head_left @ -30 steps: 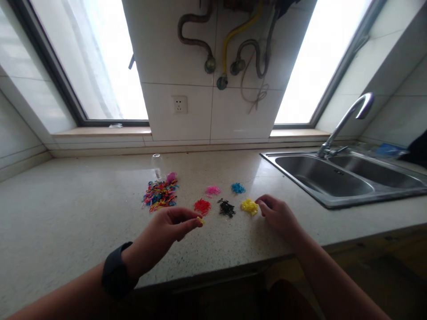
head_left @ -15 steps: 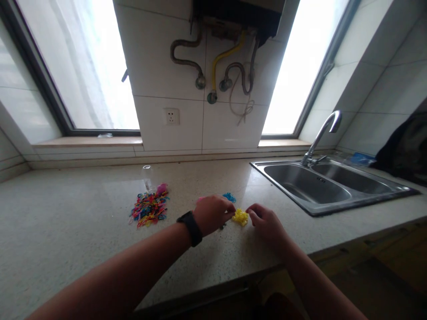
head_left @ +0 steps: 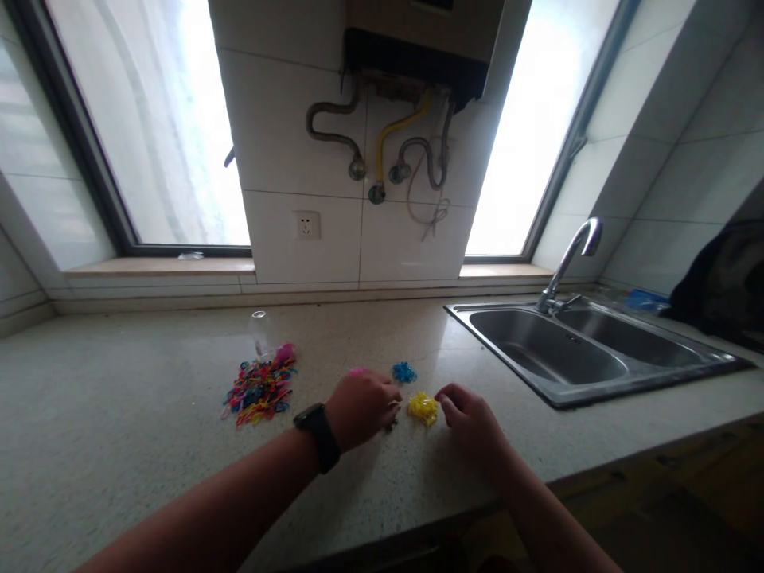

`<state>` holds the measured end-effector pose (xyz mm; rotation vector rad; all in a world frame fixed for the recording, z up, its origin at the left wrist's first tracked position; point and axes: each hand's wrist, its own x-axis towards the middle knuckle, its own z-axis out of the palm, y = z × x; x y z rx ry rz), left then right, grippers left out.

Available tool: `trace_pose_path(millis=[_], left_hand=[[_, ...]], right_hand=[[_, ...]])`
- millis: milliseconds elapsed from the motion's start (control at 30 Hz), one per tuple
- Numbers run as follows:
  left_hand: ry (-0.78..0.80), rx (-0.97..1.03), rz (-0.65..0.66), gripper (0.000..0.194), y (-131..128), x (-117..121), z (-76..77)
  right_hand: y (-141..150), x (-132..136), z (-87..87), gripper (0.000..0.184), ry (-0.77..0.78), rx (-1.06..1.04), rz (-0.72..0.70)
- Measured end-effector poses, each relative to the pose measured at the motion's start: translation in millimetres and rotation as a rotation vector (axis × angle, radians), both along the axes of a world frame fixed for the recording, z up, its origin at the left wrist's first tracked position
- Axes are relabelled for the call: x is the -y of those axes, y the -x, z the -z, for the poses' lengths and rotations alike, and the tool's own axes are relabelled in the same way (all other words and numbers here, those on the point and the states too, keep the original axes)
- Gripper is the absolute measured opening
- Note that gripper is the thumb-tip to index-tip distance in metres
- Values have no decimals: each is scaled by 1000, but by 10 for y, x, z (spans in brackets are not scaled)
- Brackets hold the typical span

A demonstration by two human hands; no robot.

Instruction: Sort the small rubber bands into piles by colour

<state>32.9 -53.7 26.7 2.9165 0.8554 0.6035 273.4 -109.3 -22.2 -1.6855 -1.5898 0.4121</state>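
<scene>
On the counter [head_left: 173, 446] lies a small pile of yellow rubber bands [head_left: 423, 408], between my two hands. My left hand [head_left: 361, 407], with a black watch on its wrist, is just left of that pile, fingers drawn together above a few dark bands [head_left: 391, 426]. What those fingers hold, if anything, is too small to tell. Right of the yellow pile, my right hand [head_left: 469, 414] has thumb and forefinger pinched close to its edge; their contents cannot be made out. Blue bands [head_left: 404, 372] sit behind the yellow ones. Pink bands [head_left: 356, 372] are partly hidden behind my left hand.
A mixed heap of coloured bands [head_left: 259, 391] lies to the left, with a pink object [head_left: 285, 353] at its back edge and a clear cup [head_left: 260, 334] behind. A steel double sink [head_left: 540, 382] with a faucet [head_left: 588, 231] is at the right.
My left hand has drawn back leftward from the yellow pile, leaving the blue bands in fuller view. My right hand remains beside the yellow pile. The view has tilted up slightly.
</scene>
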Motion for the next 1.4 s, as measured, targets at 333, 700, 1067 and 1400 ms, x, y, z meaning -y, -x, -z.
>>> trace_pose_path(millis=[333, 700, 1067, 1400], left_hand=[[338, 536, -346, 34, 1551, -56, 118], [258, 616, -450, 36, 1938, -266, 409], [197, 519, -392, 31, 1873, -271, 414], [169, 364, -279, 17, 1425, 33, 282]], right_hand=[[-24, -25, 34, 27, 37, 12, -5], [-46, -46, 5, 35, 71, -29, -23], [-65, -829, -547, 34, -147, -409, -138], [-243, -1080, -62, 31, -227, -274, -115]])
